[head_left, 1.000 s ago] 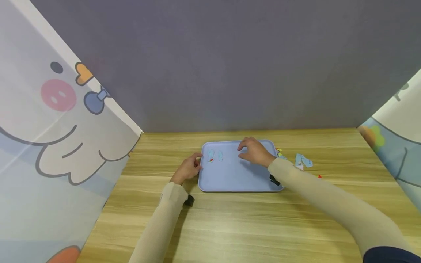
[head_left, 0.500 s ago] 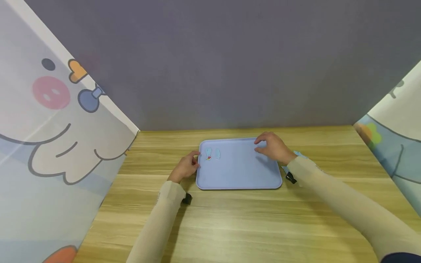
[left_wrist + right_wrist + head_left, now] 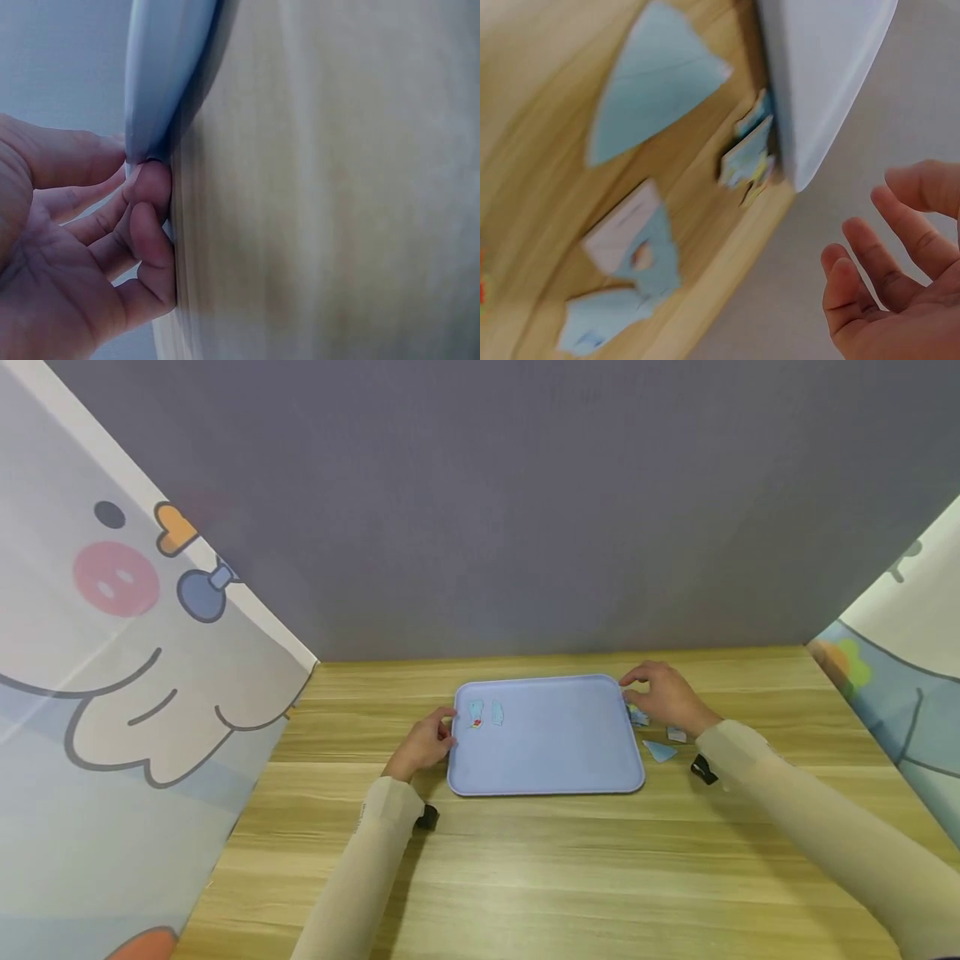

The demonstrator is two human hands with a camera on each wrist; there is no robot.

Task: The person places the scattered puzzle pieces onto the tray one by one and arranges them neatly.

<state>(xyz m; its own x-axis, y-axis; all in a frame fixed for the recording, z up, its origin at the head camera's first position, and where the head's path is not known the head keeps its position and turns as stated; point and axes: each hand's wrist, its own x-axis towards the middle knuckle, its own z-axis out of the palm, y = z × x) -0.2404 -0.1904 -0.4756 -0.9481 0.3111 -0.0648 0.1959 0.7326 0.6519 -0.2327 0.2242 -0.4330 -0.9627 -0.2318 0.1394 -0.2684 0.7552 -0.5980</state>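
"What takes up the most room?"

"A grey wall (image 3: 525, 510), rising along the back edge of the wooden tabletop (image 3: 525, 877)."

"And on the tabletop?"

"A pale blue tray (image 3: 562, 743), between its left and right edges, nearer the back edge."

"Where are the hands?"

"The left hand (image 3: 423, 743) is at the tray's left edge, pinching the rim between thumb and bent fingers. The right hand (image 3: 667, 695) hovers near the tray's back right corner, fingers loosely bent, thumb apart from them, empty. I can't tell whether its fingertips touch the rim."

"Any pieces about?"

"Several. The biggest is a light blue triangle (image 3: 656, 82), flat on the tabletop just beside the tray's right edge, towards its front right corner. Further right, and closer to the back edge, lies a white-and-blue piece (image 3: 615, 240)."

"Anything in the tray?"

"Two blue pieces side by side near its back left corner: the left piece (image 3: 476, 710) has red and yellow at its front end; the right piece (image 3: 498, 713) is narrower."

"And the smallest?"

"A pile of scraps (image 3: 742, 154), blue and yellow, close against the tray's right side."
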